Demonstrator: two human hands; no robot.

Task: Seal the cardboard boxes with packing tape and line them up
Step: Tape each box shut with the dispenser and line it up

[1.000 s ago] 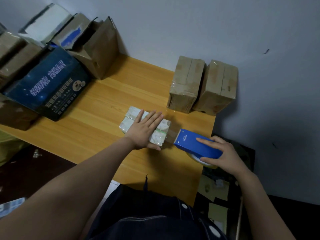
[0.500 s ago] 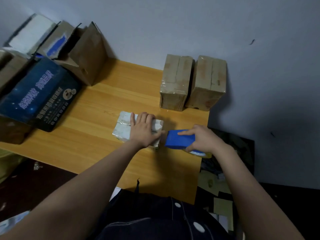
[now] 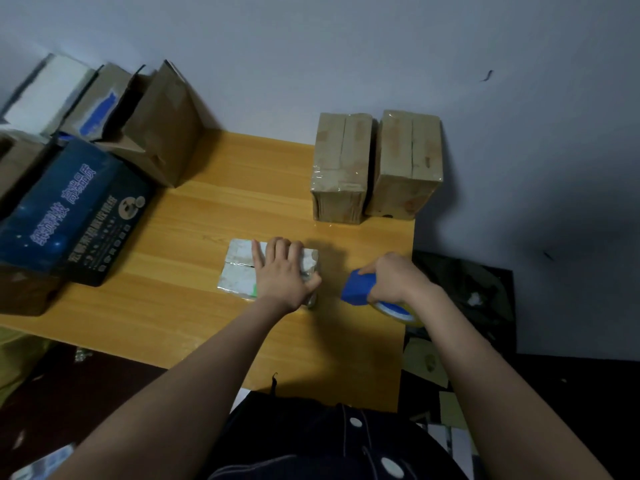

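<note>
A small pale flat box (image 3: 239,268) lies on the wooden table (image 3: 194,306). My left hand (image 3: 282,275) rests on its right half, fingers curled over the far edge and thumb against its right side. My right hand (image 3: 391,277) grips a blue tape dispenser (image 3: 358,289) just right of that box, the tape roll (image 3: 398,311) under my wrist at the table's right edge. Two taped brown boxes (image 3: 341,168) (image 3: 408,164) stand side by side against the wall at the back right.
A pile of larger boxes fills the left: a dark blue printed carton (image 3: 69,216), an open brown carton (image 3: 162,126) and others behind. The table's right edge (image 3: 408,306) drops to dark floor clutter (image 3: 460,296).
My right hand brought the dispenser in toward the small box, then drew it slightly back to the right and tilted it down. My left hand's fingers went from flat to curled over the box.
</note>
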